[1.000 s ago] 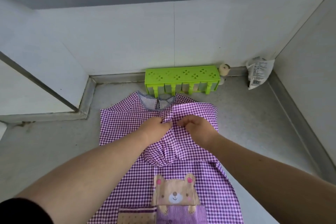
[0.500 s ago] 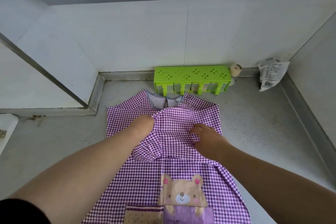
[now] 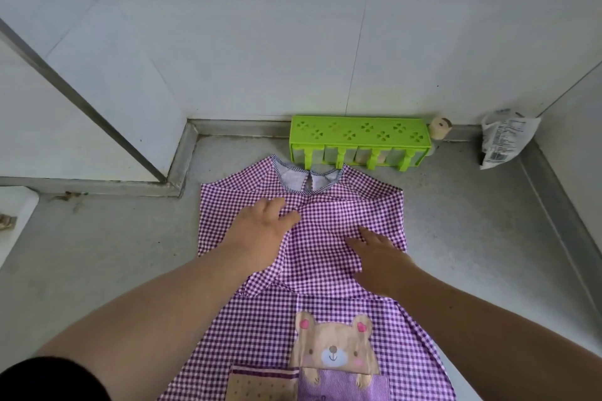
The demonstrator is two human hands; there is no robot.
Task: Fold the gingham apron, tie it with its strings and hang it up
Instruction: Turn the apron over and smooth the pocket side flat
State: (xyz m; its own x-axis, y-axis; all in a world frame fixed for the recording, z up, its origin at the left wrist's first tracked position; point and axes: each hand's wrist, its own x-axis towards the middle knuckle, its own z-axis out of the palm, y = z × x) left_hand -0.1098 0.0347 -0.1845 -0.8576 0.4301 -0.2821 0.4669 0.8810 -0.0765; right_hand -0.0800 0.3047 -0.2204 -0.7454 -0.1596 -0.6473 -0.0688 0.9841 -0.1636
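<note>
The purple-and-white gingham cotton apron (image 3: 325, 270) lies spread flat on the grey surface (image 3: 114, 254), its striped neckline at 12 o'clock and a brown bear patch (image 3: 335, 348) towards 6. Both hands rest flat on its upper part with fingers straight: the left hand (image 3: 264, 231) at about 10 o'clock of the cloth's middle, the right hand (image 3: 378, 254) at 3 (neither grips anything). A lime-green plastic rack (image 3: 358, 137) stands just beyond the neckline at 12; a crumpled white packet (image 3: 501, 137) leans at 2.
</note>
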